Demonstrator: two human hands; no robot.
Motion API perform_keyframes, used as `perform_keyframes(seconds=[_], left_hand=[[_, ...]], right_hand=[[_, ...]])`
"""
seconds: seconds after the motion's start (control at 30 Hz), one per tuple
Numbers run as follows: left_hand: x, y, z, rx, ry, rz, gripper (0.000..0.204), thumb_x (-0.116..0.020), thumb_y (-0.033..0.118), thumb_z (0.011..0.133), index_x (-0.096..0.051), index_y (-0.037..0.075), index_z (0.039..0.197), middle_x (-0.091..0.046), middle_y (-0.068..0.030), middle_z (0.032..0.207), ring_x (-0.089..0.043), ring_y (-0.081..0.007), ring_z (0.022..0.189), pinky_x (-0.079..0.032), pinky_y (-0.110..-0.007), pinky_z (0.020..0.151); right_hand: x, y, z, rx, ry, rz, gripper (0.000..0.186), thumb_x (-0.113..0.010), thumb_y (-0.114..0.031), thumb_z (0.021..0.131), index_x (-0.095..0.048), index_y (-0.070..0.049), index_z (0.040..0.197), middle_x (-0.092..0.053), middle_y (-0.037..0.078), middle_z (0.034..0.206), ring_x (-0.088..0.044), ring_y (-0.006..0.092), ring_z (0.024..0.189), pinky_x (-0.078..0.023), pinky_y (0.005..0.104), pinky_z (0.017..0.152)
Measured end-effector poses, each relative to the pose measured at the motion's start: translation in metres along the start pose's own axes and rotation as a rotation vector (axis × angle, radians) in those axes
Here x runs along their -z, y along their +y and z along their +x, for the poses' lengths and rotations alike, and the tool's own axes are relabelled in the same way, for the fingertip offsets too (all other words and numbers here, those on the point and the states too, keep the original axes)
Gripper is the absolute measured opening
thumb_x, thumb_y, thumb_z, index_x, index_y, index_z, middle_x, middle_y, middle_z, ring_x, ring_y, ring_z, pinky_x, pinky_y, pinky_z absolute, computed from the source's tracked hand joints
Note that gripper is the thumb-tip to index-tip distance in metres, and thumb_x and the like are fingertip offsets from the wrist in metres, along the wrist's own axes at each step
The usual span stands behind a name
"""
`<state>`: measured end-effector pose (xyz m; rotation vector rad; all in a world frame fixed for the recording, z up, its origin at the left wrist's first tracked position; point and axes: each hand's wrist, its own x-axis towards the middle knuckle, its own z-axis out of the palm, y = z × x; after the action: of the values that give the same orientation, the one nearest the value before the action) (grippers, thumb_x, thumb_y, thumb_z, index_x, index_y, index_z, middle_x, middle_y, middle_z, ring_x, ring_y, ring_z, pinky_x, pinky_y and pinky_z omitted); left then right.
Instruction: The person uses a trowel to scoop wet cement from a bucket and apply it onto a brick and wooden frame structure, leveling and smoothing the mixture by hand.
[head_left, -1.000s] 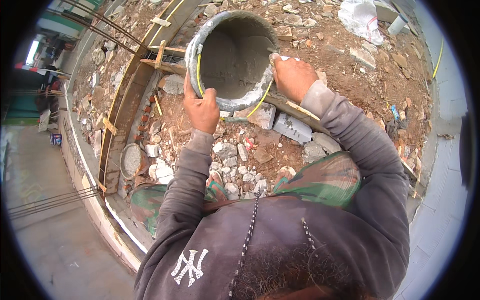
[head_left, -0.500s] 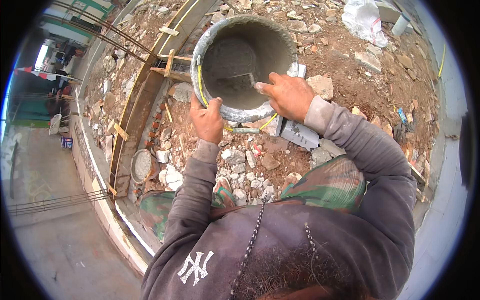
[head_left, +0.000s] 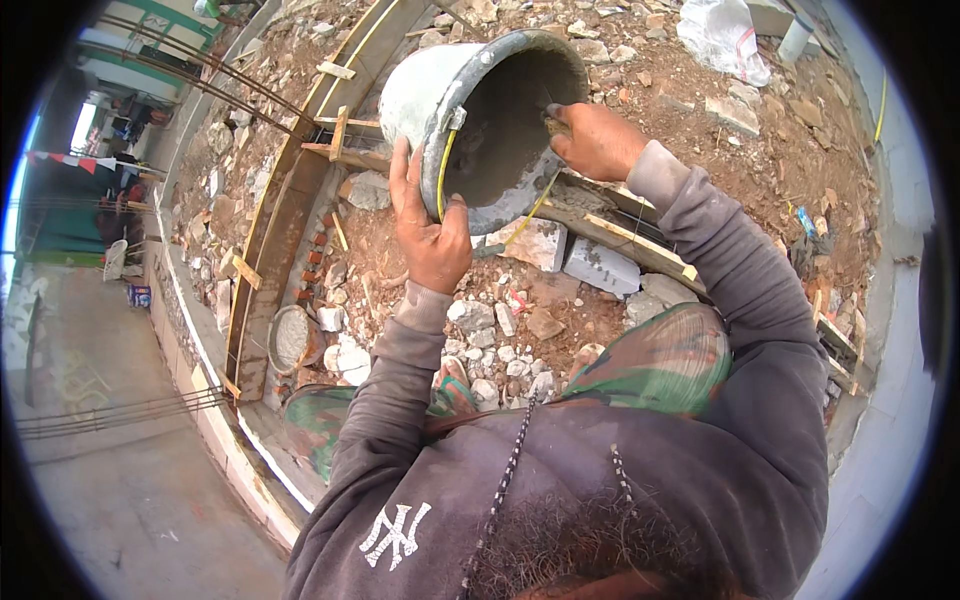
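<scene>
A pale, mortar-smeared bucket [head_left: 415, 95] is tipped toward the right, its mouth facing my right side. My left hand [head_left: 432, 225] grips its near left side, with fingers along the outer wall and the thumb at the rim beside the yellow wire handle [head_left: 446, 165]. Grey wet mortar [head_left: 500, 150] coats the inside. My right hand [head_left: 597, 140] is closed at the right of the mouth around the handle of what looks like a trowel [head_left: 556, 124]. Its blade is not clearly visible against the mortar.
Below the bucket lie grey blocks [head_left: 602, 267] and broken rubble [head_left: 470, 315]. Wooden formwork [head_left: 262, 270] curves along the left, and more boards [head_left: 640, 240] run under my right forearm. A round mortar-filled container [head_left: 292, 338] stands near my left knee. A white plastic sack [head_left: 722, 40] lies far right.
The bucket has tilted from nearly upright over to the right, showing its outer left wall. My left hand has shifted slightly right and down; my right hand has risen, uncovering boards beneath.
</scene>
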<state>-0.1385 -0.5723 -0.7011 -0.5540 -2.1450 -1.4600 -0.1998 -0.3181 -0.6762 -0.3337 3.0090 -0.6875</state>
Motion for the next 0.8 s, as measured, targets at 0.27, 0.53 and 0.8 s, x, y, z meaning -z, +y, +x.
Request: perform_keyframes(seconds=[0.27,0.53,0.8], left_hand=[[0.004,0.016,0.008,-0.142,-0.165,0.256,0.076,-0.053,-0.013,0.082,-0.035,-0.006,0.155,-0.033,-0.0170,0.163,-0.042,-0.0276,0.146,-0.034,-0.038,0.120],[0.011,-0.028,0.009,0.181,-0.135,-0.043,0.068,-0.054,-0.007,0.082,-0.045,-0.006,0.150,-0.045,-0.0205,0.153,-0.045,-0.0295,0.142,-0.036,-0.037,0.117],[0.126,-0.138,0.027,0.999,0.136,-0.477,0.032,-0.057,-0.005,0.088,-0.058,0.004,0.118,-0.060,-0.0081,0.106,-0.061,-0.0231,0.097,-0.054,-0.041,0.084]], right_hand=[[-0.044,0.055,0.012,-0.028,-0.558,0.848,0.054,-0.063,-0.023,0.097,-0.056,-0.003,0.147,-0.070,0.010,0.079,-0.060,0.0136,0.054,-0.049,0.0291,0.050],[-0.090,0.021,-0.014,-0.116,-0.656,1.339,0.056,-0.063,-0.023,0.099,-0.052,-0.007,0.151,-0.065,0.003,0.077,-0.057,0.0067,0.049,-0.045,0.0215,0.037],[-0.061,0.040,-0.043,-0.001,-0.307,1.012,0.051,-0.064,-0.016,0.098,-0.057,-0.007,0.147,-0.071,0.009,0.103,-0.068,0.0125,0.081,-0.058,0.0269,0.070]])
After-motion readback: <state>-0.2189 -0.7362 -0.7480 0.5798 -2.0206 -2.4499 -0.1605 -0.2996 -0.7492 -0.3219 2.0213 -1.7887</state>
